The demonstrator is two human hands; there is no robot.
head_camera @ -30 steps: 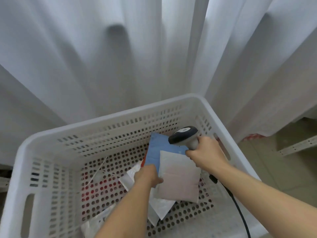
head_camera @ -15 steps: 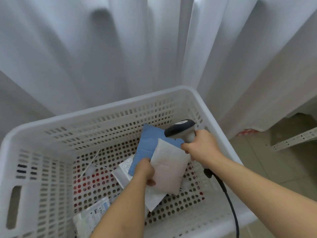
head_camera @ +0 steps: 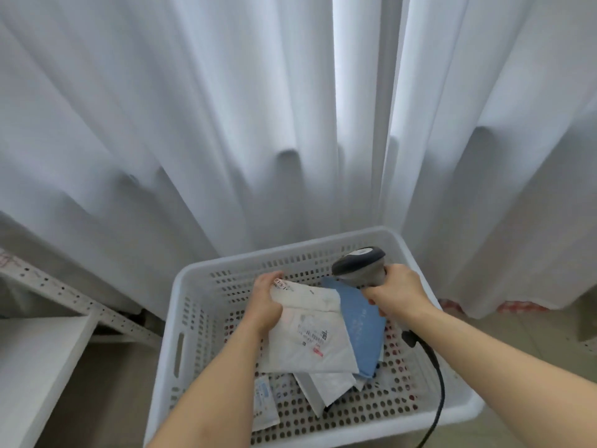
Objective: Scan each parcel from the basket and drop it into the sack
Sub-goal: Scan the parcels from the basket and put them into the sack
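A white perforated basket [head_camera: 190, 318] stands on the floor below me. My left hand [head_camera: 263, 300] grips a white padded parcel [head_camera: 310, 337] by its upper left edge and holds it tilted above the basket, its barcode label facing up. My right hand [head_camera: 395, 291] is closed on the handle of a grey barcode scanner [head_camera: 358, 265], whose head sits just above and right of the parcel. A blue parcel [head_camera: 363, 331] lies under the white one. More white parcels [head_camera: 326, 388] rest on the basket floor. No sack is in view.
White curtains [head_camera: 258, 124] hang close behind the basket. A perforated metal shelf frame [head_camera: 64, 294] and a white shelf board [head_camera: 29, 367] stand at the left. The scanner's black cable [head_camera: 436, 383] runs over the basket's right front corner.
My left hand has lifted the white parcel and turned it so the label faces up. The view has tilted up, so the basket sits lower in frame. The scanner stays in my right hand.
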